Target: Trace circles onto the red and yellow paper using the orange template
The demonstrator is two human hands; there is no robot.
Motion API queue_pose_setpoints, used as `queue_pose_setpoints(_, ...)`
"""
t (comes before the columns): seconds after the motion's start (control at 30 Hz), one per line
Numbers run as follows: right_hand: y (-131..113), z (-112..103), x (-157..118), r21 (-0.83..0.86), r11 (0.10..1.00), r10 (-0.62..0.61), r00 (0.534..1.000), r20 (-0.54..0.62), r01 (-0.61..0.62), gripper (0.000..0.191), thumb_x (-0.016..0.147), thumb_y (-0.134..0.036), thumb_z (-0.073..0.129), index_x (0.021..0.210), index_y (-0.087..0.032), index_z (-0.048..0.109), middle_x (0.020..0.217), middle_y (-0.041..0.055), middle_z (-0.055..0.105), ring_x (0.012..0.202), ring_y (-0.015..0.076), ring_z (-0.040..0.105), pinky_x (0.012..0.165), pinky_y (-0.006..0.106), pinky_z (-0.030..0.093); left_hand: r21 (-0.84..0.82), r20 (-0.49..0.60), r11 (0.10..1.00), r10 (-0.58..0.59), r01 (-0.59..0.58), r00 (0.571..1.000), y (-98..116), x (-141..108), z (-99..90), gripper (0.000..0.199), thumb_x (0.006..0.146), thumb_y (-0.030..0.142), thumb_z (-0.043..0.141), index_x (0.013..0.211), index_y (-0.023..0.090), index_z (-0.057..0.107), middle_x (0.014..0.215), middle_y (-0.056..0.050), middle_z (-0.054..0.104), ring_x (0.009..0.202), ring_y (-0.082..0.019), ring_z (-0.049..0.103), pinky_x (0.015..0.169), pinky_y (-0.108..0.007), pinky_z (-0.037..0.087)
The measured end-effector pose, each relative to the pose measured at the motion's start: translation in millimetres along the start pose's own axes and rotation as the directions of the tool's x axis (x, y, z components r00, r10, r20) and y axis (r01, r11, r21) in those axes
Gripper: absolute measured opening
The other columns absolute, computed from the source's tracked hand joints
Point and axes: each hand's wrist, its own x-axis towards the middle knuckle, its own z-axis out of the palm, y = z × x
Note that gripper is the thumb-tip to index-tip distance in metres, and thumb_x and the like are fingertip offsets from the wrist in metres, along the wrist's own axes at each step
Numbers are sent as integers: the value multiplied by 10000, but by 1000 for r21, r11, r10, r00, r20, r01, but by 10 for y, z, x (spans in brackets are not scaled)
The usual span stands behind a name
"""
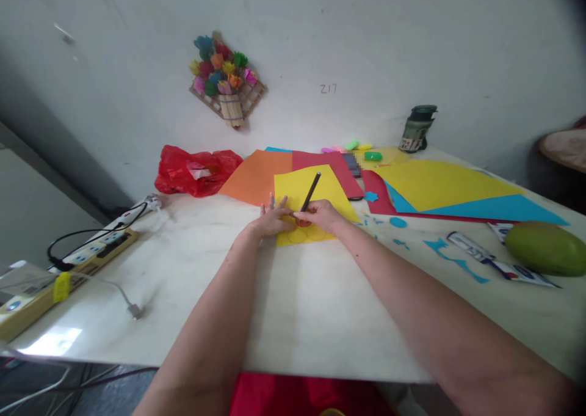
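My right hand is closed around a dark pen, which stands tilted with its top end up and to the right. Its tip is hidden behind my fingers. A sheet of yellow paper lies beneath both hands, with faint round outlines along its near edge. My left hand rests on the left side of this sheet, several fingers spread and raised. Between the two hands, a small reddish-orange round piece shows on the paper, near the left fingertips; whether they press on it is hard to see.
Orange paper, red paper and a red plastic bag lie behind. To the right are yellow paper, blue scraps, a glue tube, a green fruit and a bottle. A power strip lies left.
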Motion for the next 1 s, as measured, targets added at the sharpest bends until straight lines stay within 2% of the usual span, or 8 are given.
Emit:
queue_pose_setpoints(0.2, 60, 45, 16, -78, 996, -35, 999, -40, 32, 311, 578, -402, 609, 729, -131, 628, 669, 39, 640, 614, 131, 595, 596, 244, 486, 29, -27, 999, -16, 16, 1000, 21, -10, -10, 483, 640, 504, 485, 1091, 331, 472, 1370, 66, 31, 1155, -275, -248, 891, -560, -116)
queue_pose_setpoints(0.37, 137, 47, 58, -243, 968, -76, 995, -72, 56, 336, 612, -454, 567, 762, -163, 641, 658, 39, 646, 589, 136, 599, 553, 233, 465, 55, -63, 998, 7, -3, 998, -55, 15, 14, 477, 627, 533, 490, 1061, 334, 489, 1372, 70, 33, 1143, -284, -268, 869, -574, -140)
queue_pose_setpoints(0.57, 98, 39, 53, -425, 903, -125, 985, -121, 62, 304, 620, -453, 566, 735, -186, 657, 633, 32, 648, 604, 137, 588, 541, 217, 432, 36, -73, 999, 12, -10, 997, -98, 16, 33, 478, 628, 529, 491, 1058, 322, 488, 1372, 71, 41, 1142, -278, -271, 886, -563, -124)
queue_pose_setpoints(1.0, 103, 47, 68, -550, 834, -150, 976, -160, 38, 398, 623, -555, 491, 725, -207, 657, 618, 21, 635, 572, 115, 547, 466, 193, 348, 42, -36, 999, -4, 6, 999, -100, 27, 25, 512, 623, 529, 495, 1088, 315, 473, 1369, 79, 13, 1131, -278, -285, 909, -545, -97)
